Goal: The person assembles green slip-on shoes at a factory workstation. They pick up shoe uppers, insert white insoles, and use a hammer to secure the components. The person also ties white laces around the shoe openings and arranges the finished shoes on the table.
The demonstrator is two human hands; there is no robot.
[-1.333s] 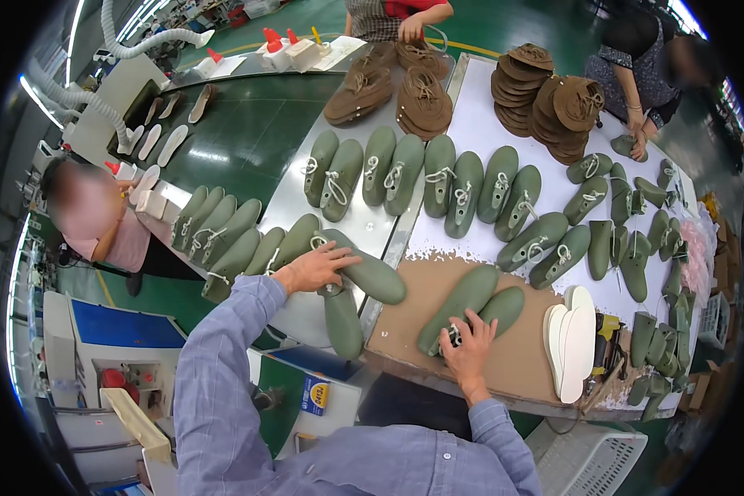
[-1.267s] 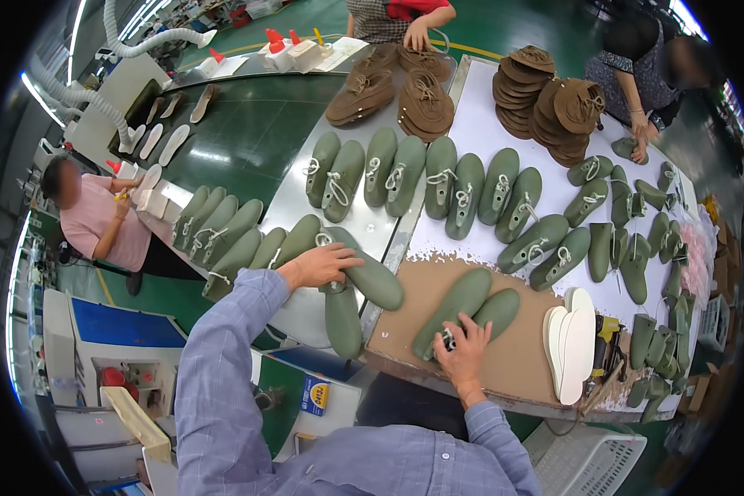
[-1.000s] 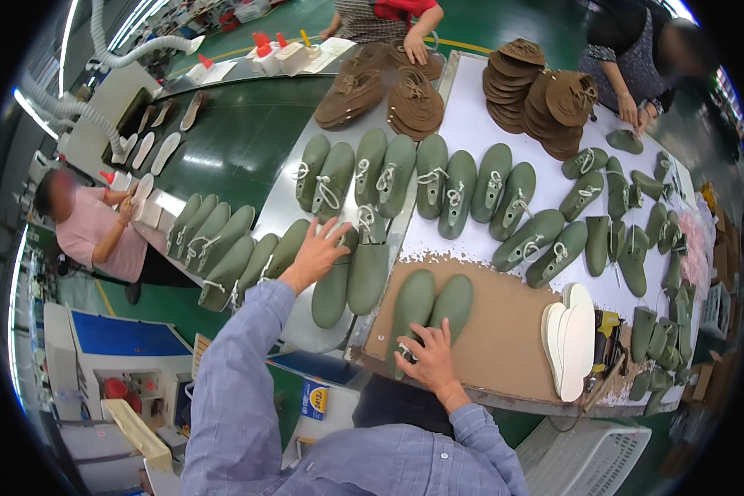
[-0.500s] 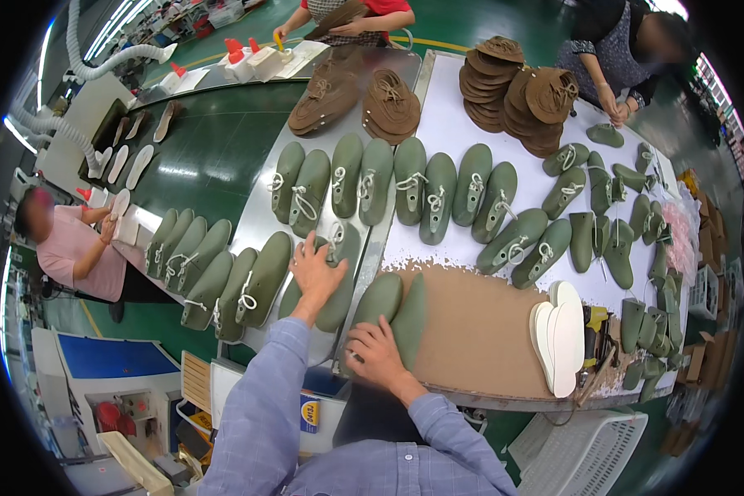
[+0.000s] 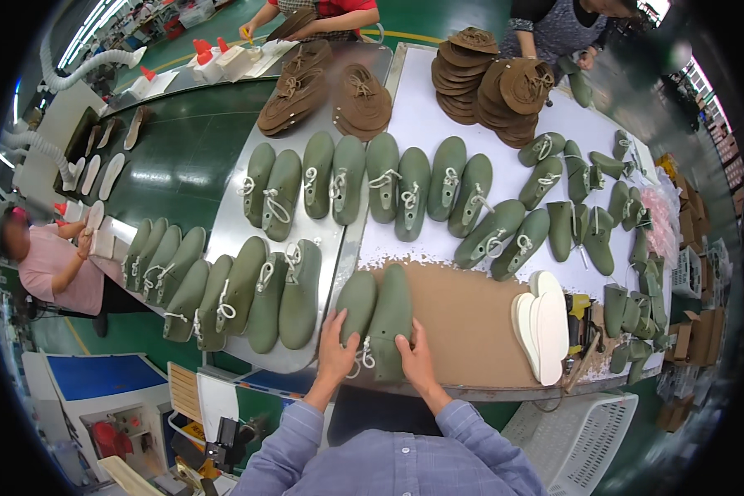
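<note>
Two green shoe lasts stand side by side in front of me, the left last (image 5: 357, 299) and the right last (image 5: 392, 302), toes pointing away. My left hand (image 5: 337, 351) is closed around the heel end of the left last from its outer side. On the other side, my right hand (image 5: 419, 357) grips the heel end of the right last, thumb on top. A white cord loop (image 5: 365, 355) hangs between them at the heels. Just to the left, another pair of green lasts (image 5: 298, 298) with white cords rests on the metal tabletop (image 5: 326, 248).
More corded lasts (image 5: 349, 178) line the table's middle and right. Brown shoe uppers (image 5: 362, 99) are stacked beyond. White insoles (image 5: 541, 326) lie on brown board (image 5: 463, 331) beside a yellow-black tool (image 5: 580, 318). A white basket (image 5: 574, 442) sits below the edge. Co-workers stand left and far.
My left hand has left the pair on the metal top and come right to the left last. My right hand has shifted to the right last's outer side. The view has turned slightly right.
</note>
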